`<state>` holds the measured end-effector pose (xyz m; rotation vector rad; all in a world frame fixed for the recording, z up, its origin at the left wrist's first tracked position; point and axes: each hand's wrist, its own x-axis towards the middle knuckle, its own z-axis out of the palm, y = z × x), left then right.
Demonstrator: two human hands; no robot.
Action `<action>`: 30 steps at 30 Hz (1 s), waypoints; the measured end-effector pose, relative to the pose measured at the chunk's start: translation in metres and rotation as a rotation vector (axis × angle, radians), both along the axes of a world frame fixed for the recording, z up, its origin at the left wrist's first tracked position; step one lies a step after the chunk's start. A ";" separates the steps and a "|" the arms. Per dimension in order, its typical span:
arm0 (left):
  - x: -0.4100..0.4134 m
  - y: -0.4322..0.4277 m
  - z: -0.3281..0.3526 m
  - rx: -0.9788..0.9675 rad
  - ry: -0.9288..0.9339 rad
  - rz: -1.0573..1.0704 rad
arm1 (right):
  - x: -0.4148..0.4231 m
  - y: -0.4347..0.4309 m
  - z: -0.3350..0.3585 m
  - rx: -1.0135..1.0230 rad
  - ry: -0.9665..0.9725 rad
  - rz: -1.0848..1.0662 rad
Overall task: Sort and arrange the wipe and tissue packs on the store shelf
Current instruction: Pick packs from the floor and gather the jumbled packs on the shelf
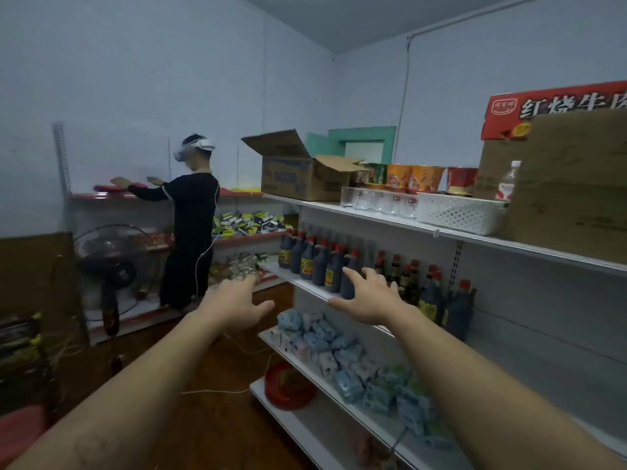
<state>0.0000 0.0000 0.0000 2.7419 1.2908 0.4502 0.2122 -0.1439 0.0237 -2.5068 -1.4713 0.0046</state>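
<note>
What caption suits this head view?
Open left hand and right hand hover above jumbled packs on a shelf, under dark bottles.

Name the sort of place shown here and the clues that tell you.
Probably a small grocery shop: tiered shelves hold rows of dark sauce bottles, heaped tissue packs below, and instant noodle cups on top.

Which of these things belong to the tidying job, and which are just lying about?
Job: wipe and tissue packs, left hand, right hand, both open and empty.
Lying about: sauce bottles, white basket, cardboard box, noodle cups, fan, red bowl.
</note>
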 end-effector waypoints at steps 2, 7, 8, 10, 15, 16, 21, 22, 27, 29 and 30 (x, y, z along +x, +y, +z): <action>-0.011 0.019 -0.003 0.002 0.010 0.011 | -0.010 0.022 -0.004 -0.015 -0.017 -0.001; -0.032 0.066 -0.020 -0.062 0.066 0.035 | -0.027 0.066 -0.021 -0.023 -0.054 -0.031; -0.035 0.072 -0.023 -0.068 0.067 0.034 | -0.028 0.073 -0.023 -0.029 -0.069 -0.039; -0.040 0.082 -0.033 -0.088 0.052 0.032 | -0.029 0.086 -0.028 -0.031 -0.080 -0.062; -0.050 0.109 -0.048 -0.102 0.011 0.071 | -0.032 0.120 -0.042 -0.027 -0.099 -0.068; -0.051 0.115 -0.051 -0.105 0.018 0.079 | -0.031 0.127 -0.045 -0.034 -0.096 -0.066; -0.040 0.143 -0.063 -0.134 0.050 0.075 | -0.022 0.154 -0.063 -0.046 -0.084 -0.055; -0.034 0.149 -0.065 -0.134 0.051 0.074 | -0.018 0.160 -0.067 -0.049 -0.076 -0.055; 0.009 0.184 -0.073 -0.138 0.063 0.067 | 0.020 0.197 -0.079 -0.028 -0.060 -0.058; 0.031 0.201 -0.077 -0.131 0.088 0.067 | 0.041 0.215 -0.086 -0.017 -0.040 -0.065; 0.042 0.211 -0.078 -0.126 0.101 0.065 | 0.052 0.224 -0.089 -0.013 -0.022 -0.071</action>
